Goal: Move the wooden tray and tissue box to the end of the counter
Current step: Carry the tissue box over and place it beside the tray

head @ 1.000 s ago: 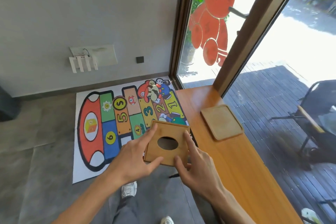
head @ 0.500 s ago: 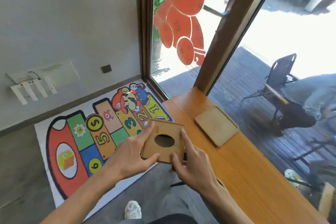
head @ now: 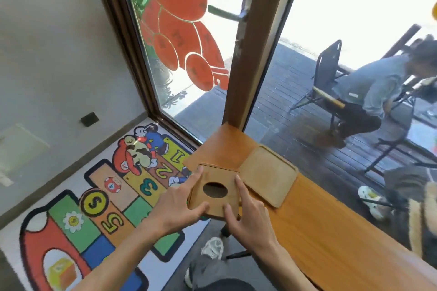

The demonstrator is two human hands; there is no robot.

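Right now you hold the wooden tissue box (head: 214, 192) between both hands at the counter's (head: 331, 231) left edge, near its far end. Your left hand (head: 176, 205) grips its left side, thumb on the near edge; your right hand (head: 247, 214) clasps the right side, thumb on top. The wooden tray (head: 268, 176) lies flat just right of the box, touching or nearly so. Below left lies the hopscotch rug (head: 94, 208).
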